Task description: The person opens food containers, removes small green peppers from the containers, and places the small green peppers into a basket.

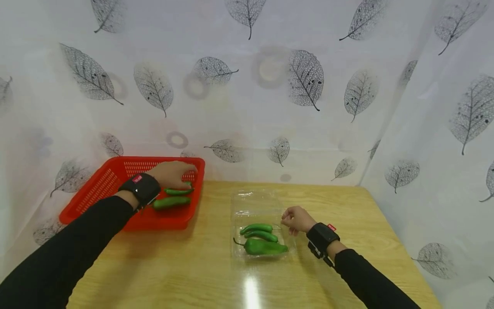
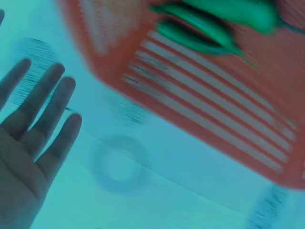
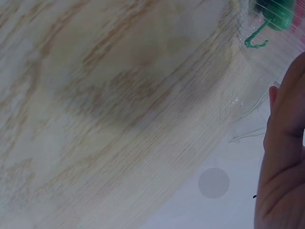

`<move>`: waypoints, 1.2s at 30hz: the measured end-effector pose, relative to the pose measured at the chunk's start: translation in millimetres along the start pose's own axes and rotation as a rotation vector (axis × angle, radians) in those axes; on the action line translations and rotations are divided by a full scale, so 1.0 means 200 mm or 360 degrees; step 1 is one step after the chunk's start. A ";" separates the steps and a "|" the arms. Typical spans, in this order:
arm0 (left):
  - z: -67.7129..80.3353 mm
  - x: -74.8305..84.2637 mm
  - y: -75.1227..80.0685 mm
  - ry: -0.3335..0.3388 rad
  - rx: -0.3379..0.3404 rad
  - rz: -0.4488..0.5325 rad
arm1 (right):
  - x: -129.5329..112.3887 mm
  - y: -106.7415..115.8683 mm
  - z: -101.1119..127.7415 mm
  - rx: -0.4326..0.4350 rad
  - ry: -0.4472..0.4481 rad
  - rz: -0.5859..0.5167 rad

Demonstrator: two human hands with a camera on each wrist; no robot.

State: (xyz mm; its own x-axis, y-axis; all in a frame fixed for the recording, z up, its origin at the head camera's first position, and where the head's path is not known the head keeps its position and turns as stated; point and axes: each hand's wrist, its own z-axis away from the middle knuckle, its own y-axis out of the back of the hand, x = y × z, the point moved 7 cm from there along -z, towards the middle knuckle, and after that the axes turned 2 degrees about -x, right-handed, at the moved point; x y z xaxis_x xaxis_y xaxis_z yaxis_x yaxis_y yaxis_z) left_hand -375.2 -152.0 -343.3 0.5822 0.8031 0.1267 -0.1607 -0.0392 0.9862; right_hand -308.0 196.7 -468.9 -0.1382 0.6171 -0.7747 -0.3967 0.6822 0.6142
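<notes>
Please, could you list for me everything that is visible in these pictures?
Plastic basket: 1, red, table's left
Basket peppers: at least 3, green, inside basket
Clamshell box: 1, clear, open, mid-table
Box peppers: 3, green, two slim, one larger, inside box
Wooden table: 1, yellowish, beneath basket and box
Leaf-print sheeting: count unclear, white and grey, around table
Wristbands: 2, black, one per wrist
Sleeves: 2, black, one per arm
Left hand: 1, over basket
Right hand: 1, at box's right edge
</notes>
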 end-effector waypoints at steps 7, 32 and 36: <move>-0.01 0.41 0.02 -0.0251 0.0200 -0.0028 | 0.01 0.00 -0.01 -0.0004 -0.0020 -0.0010; -0.12 1.09 -0.61 -0.0491 -0.0093 -0.0205 | 0.01 0.00 -0.01 0.0016 -0.0063 0.0009; -0.14 1.11 -0.62 -0.0470 -0.0108 -0.0163 | 0.01 0.00 -0.01 0.0011 -0.0072 0.0006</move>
State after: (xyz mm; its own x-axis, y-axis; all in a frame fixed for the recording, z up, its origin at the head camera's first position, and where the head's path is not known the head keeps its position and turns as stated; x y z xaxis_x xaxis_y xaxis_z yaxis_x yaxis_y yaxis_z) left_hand -248.1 47.9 -440.5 0.8026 0.5933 0.0621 -0.1363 0.0810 0.9874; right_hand -310.2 197.1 -470.3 -0.0983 0.6367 -0.7648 -0.3902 0.6823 0.6182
